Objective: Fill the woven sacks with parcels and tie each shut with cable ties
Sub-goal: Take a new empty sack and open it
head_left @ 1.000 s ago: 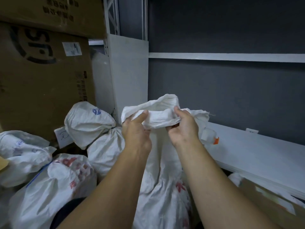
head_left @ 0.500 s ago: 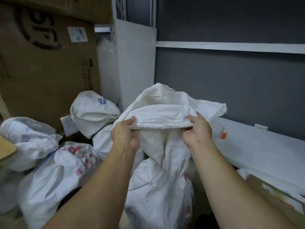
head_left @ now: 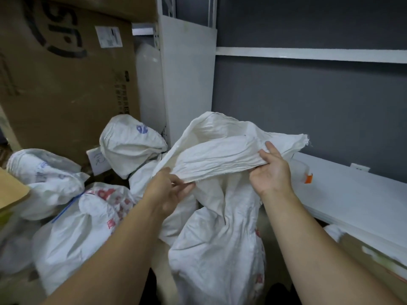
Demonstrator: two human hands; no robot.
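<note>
Woven sack [head_left: 217,249], white, stands upright in front of the person, between both forearms; lower body bulges as if already loaded, though the contents are hidden. Its top cloth [head_left: 222,157] is lifted and stretched sideways above the body.

Left hand [head_left: 169,190]: thumb and fingers pinch the near-left edge of the sack's mouth. Right hand [head_left: 272,172]: palm up under the fold, fingers fairly straight, thumb laid on top of the cloth so it is nipped between thumb and fingers. A light hold, not a fist.

Step in hand, by my reading: gathering the mouth ready for tying. To do it well, draw both edges together toward the middle, bunch the cloth into a tight neck just above the load, and leave enough tail above for a tie to bite. No cable tie visible in either hand; one will have to be fetched while one hand keeps the neck closed.

Left of it, near: a filled sack with red print [head_left: 83,230], a blue tie [head_left: 66,209] at its neck. Behind, more tied sacks [head_left: 130,146], crowding the working sack on that side. Right: a white shelf [head_left: 352,194] with a small orange tab [head_left: 309,178] at its edge, close to the right hand. Farther back: large cardboard boxes [head_left: 66,84], a white upright panel [head_left: 187,73], grey wall [head_left: 319,102].
</note>
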